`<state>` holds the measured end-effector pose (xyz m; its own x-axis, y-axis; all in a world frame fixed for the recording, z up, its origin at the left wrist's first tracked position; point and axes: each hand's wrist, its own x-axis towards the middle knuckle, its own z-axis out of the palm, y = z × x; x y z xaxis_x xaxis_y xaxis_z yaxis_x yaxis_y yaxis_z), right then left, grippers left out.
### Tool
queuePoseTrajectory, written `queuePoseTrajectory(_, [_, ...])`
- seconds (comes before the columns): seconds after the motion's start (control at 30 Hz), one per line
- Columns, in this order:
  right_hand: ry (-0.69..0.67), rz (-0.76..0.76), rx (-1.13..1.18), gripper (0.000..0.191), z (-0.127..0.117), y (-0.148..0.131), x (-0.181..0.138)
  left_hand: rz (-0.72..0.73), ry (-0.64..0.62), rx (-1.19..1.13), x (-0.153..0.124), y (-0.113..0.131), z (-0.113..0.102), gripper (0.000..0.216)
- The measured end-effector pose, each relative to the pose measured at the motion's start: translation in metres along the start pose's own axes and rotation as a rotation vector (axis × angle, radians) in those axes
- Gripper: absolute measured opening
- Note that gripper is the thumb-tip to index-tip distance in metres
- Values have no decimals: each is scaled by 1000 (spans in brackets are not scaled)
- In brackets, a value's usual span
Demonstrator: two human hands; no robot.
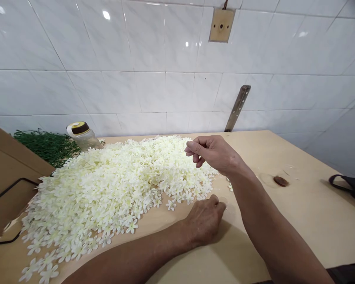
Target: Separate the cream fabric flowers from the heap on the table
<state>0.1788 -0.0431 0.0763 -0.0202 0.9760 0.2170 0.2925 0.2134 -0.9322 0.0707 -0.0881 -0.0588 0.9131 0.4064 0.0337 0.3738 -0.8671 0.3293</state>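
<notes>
A wide heap of pale cream artificial flower heads (pixel 115 177) covers the left and middle of the table, with loose ones along its front edge. My right hand (pixel 211 152) is raised over the heap's right end, thumb pinched against the fingers. Anything in that pinch is too small to make out. Lower down, my left hand (pixel 205 219) rests on the table just in front of the flowers, back of the hand up and fingers curled in. Its fingertips are mostly hidden, and what they hold, if anything, cannot be seen.
Behind the heap stand a clear bottle (pixel 84 136) with a brown and yellow lid and a bundle of green stems (pixel 47 146). A brown oval piece (pixel 281 181) lies on the wooden table (pixel 307 213). At far right is a black looped object (pixel 350 187); a brown panel (pixel 16 173) borders the left.
</notes>
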Motion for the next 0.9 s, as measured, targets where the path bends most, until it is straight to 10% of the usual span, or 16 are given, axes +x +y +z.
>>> queuePoseTrajectory(0.2, [-31, -4, -53, 39, 8, 5, 1, -82, 275, -333, 1, -17, -4, 27])
queuePoseTrajectory(0.5, [93, -26, -265, 23, 7, 26, 12, -468, 793, -769, -9, -77, -101, 35])
queuePoseTrajectory(0.9, [10, 113, -23, 24, 7, 36, 21, -343, 813, -977, -8, -74, -108, 21])
